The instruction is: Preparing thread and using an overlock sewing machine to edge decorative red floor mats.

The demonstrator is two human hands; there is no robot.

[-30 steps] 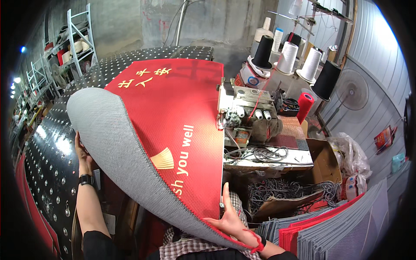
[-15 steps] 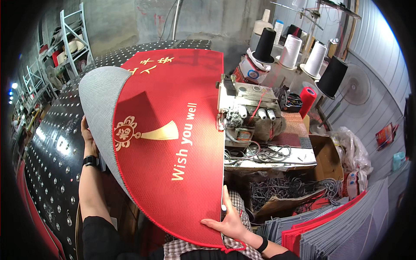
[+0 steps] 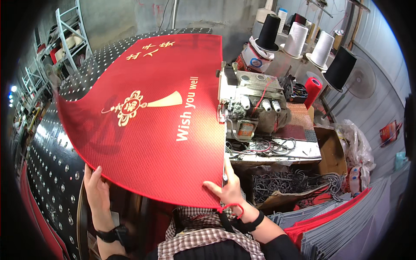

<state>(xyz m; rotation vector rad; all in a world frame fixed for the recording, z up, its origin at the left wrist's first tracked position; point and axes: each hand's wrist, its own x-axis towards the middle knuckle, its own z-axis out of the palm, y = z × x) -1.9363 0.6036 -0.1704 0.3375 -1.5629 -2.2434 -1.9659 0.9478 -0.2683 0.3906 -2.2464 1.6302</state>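
Note:
A red doormat [image 3: 160,160] with a curved near edge, gold lettering and a gold knot-and-tassel print spreads in front of me. Along its right side stands an overlock sewing machine [image 3: 255,93], its presser area at the mat's straight edge. My left hand [image 3: 97,193] holds the curved edge at the near left, some fingers hidden beneath. At the near right corner, my right hand [image 3: 227,184] grips the mat, thumb on top and forefinger along the straight edge. A red edging tail [image 3: 234,207] loops from that corner by my right wrist.
Black, studded table [image 3: 56,173] under and left of the mat. Thread cones [image 3: 297,39] stand behind the machine. To the right are a cardboard box [image 3: 331,151], a heap of grey trimmings [image 3: 286,186] and stacked grey and red mats [image 3: 346,221].
The mat's left part, folded up with its grey underside showing, has dropped open leftward. The mat has moved away from me. My left hand came nearer along the edge; my right went forward.

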